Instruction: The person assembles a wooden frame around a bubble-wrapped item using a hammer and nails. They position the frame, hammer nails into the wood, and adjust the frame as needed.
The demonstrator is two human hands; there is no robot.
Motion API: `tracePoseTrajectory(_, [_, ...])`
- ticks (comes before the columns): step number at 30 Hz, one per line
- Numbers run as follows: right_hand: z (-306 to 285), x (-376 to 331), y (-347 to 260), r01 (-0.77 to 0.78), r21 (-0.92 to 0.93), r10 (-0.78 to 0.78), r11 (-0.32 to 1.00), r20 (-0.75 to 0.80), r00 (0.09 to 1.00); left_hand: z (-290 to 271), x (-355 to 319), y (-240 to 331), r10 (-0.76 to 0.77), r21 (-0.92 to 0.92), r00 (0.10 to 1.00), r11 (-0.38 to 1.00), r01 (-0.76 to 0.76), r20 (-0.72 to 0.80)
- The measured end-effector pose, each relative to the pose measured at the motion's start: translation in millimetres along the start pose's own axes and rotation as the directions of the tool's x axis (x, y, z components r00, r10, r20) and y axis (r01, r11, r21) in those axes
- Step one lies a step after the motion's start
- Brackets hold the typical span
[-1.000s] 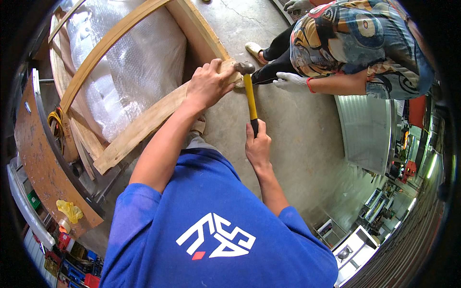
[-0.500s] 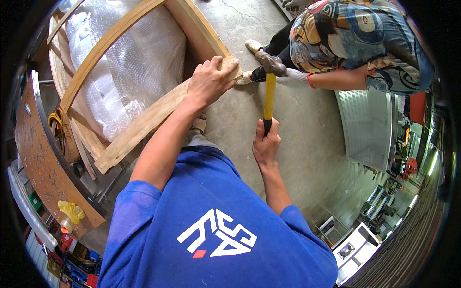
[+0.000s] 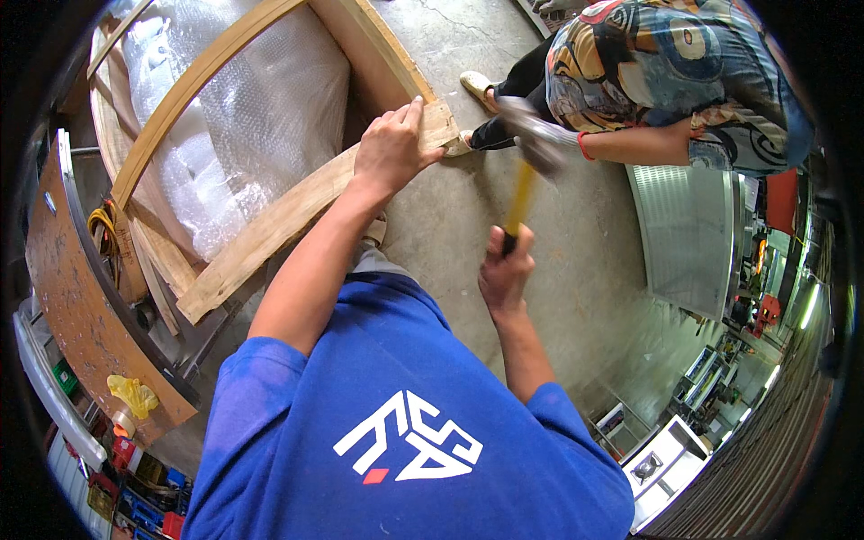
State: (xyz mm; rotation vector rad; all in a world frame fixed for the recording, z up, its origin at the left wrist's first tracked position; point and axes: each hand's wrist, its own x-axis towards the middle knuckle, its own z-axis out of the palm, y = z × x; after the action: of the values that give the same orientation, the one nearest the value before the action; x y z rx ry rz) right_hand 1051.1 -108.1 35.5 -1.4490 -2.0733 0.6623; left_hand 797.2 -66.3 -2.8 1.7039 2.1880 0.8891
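My left hand grips a wooden plank near its far right end, where the plank meets the corner of an open wooden crate. Whether a nail stands by these fingers is too small to make out. To the right, my right hand is closed round the black grip of a hammer with a yellow handle. The hammer's head is smeared by motion and hangs in the air, apart from the plank. Inside the crate lies a large bundle in clear bubble wrap.
Across from me stands another person in a patterned shirt, a gloved hand behind the hammer head. A curved wooden strip spans the crate. A worn brown board stands at left, and a grey metal panel at right.
The hammer has swung, its head tipping to the right and blurring. My right hand has shifted slightly right. My left hand's fingers have moved a little back from the plank's end.
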Motion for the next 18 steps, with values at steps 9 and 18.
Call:
tracePoseTrajectory(9, [-34,32,-43,0.009,0.128,0.014,0.992,-0.182,0.983,-2,-2,-1,-0.025,-0.003,1.000,1.000,0.025,0.004])
tracePoseTrajectory(18, [2,33,-15,-0.096,-0.096,0.109,0.991,0.131,0.985,4,3,-8,0.020,-0.015,0.994,1.000,-0.021,-0.108])
